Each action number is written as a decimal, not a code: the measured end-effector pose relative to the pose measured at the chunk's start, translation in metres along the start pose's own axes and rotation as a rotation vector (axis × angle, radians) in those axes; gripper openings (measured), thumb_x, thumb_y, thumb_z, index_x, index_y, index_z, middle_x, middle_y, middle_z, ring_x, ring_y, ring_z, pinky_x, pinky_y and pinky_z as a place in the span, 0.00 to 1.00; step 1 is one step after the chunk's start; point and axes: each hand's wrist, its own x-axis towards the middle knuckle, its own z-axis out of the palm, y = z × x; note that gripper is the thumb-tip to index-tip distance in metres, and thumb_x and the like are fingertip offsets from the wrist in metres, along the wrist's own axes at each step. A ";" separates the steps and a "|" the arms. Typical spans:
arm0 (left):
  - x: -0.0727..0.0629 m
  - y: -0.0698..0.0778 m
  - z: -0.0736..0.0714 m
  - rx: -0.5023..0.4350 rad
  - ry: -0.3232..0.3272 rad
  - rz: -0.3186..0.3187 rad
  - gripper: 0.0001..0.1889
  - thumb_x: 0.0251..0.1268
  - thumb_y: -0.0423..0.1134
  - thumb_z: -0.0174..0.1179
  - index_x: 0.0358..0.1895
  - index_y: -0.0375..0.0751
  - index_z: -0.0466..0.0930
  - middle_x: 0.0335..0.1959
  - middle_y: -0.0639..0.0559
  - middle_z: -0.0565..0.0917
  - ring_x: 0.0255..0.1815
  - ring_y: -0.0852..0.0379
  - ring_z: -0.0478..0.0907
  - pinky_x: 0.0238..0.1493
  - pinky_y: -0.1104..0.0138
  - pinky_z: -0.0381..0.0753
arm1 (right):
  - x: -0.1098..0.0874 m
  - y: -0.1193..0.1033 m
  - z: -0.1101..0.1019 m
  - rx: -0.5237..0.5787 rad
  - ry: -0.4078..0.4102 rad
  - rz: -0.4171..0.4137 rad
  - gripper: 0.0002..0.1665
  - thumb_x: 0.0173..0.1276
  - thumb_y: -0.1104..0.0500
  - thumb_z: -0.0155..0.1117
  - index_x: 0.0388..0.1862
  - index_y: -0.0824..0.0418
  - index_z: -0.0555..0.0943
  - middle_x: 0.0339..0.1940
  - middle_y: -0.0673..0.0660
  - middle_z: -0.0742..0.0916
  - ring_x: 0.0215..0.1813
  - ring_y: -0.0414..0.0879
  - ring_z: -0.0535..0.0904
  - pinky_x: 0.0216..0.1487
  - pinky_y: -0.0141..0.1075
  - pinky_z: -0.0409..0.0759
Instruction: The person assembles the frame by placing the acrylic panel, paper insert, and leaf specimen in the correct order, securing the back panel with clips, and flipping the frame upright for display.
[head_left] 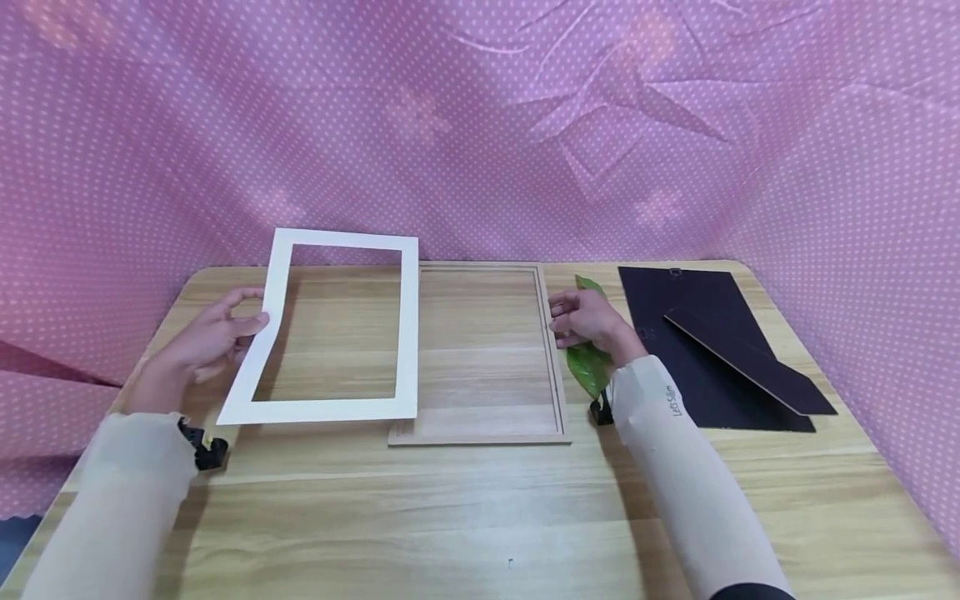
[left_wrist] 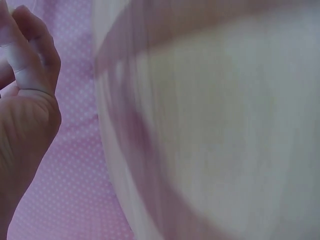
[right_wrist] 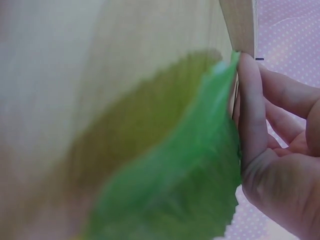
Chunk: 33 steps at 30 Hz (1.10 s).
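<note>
Sleeves (head_left: 112, 508) at bottom, left hand (head_left: 204, 340) pinching bowed white mat (head_left: 322, 410) left of centre, could crease if squeezed harder; right hand (head_left: 590, 321) at wooden frame (head_left: 556, 383), can't tell if gripping.

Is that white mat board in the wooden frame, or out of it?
Out. The left hand holds the white mat board by its bent left side, mostly left of the wooden frame.

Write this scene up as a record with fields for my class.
Left hand: pinches a white rectangular card mat by its bent left side
Right hand: at the right edge of a light wooden rectangular frame; grip unclear
Near it: green leaf
Far right: black rectangular board, black strip slanting across it
Surface: pale wood-grain table
Backdrop: pink fabric with white dots
</note>
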 end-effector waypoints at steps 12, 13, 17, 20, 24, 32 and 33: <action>0.007 0.010 0.021 -0.029 -0.001 -0.018 0.14 0.82 0.40 0.49 0.62 0.62 0.64 0.24 0.57 0.72 0.23 0.63 0.67 0.21 0.73 0.75 | -0.001 -0.002 -0.001 -0.013 -0.004 -0.004 0.33 0.72 0.76 0.57 0.74 0.72 0.65 0.59 0.68 0.75 0.45 0.50 0.80 0.44 0.38 0.91; 0.008 0.010 0.022 -0.029 -0.003 -0.023 0.14 0.82 0.41 0.48 0.62 0.62 0.64 0.24 0.57 0.72 0.23 0.63 0.68 0.22 0.73 0.76 | -0.002 -0.002 -0.001 -0.016 -0.005 -0.002 0.33 0.72 0.76 0.57 0.74 0.72 0.65 0.59 0.68 0.75 0.45 0.49 0.80 0.44 0.38 0.91; 0.011 0.011 0.028 -0.036 -0.008 -0.035 0.14 0.83 0.41 0.48 0.63 0.61 0.63 0.25 0.56 0.71 0.23 0.63 0.67 0.22 0.74 0.76 | -0.001 -0.002 -0.001 -0.020 -0.004 0.000 0.33 0.72 0.76 0.57 0.74 0.71 0.65 0.58 0.67 0.75 0.45 0.49 0.80 0.44 0.38 0.91; 0.014 0.014 0.032 -0.041 -0.010 -0.033 0.15 0.83 0.41 0.48 0.65 0.59 0.63 0.25 0.57 0.69 0.23 0.63 0.65 0.21 0.75 0.73 | 0.000 -0.002 -0.001 -0.020 -0.003 -0.004 0.33 0.72 0.76 0.57 0.75 0.72 0.64 0.58 0.67 0.75 0.44 0.49 0.80 0.44 0.38 0.91; 0.019 0.018 0.040 -0.071 -0.037 -0.019 0.16 0.82 0.40 0.48 0.66 0.57 0.62 0.26 0.55 0.73 0.23 0.63 0.69 0.21 0.74 0.77 | 0.001 -0.001 -0.002 -0.014 0.002 0.000 0.33 0.71 0.76 0.58 0.74 0.71 0.65 0.57 0.66 0.75 0.44 0.49 0.80 0.44 0.39 0.91; 0.028 0.025 0.059 -0.149 -0.099 -0.010 0.15 0.82 0.33 0.45 0.64 0.51 0.62 0.29 0.50 0.82 0.26 0.58 0.79 0.27 0.67 0.88 | 0.003 -0.003 -0.001 0.005 0.011 0.010 0.32 0.70 0.77 0.59 0.73 0.71 0.67 0.56 0.65 0.76 0.41 0.48 0.80 0.41 0.38 0.92; 0.029 0.025 0.062 -0.148 -0.106 -0.010 0.15 0.82 0.33 0.45 0.65 0.51 0.62 0.30 0.50 0.82 0.27 0.58 0.79 0.27 0.67 0.89 | 0.003 -0.003 -0.001 0.005 0.011 0.012 0.32 0.70 0.77 0.59 0.73 0.71 0.67 0.56 0.65 0.76 0.41 0.48 0.80 0.41 0.38 0.92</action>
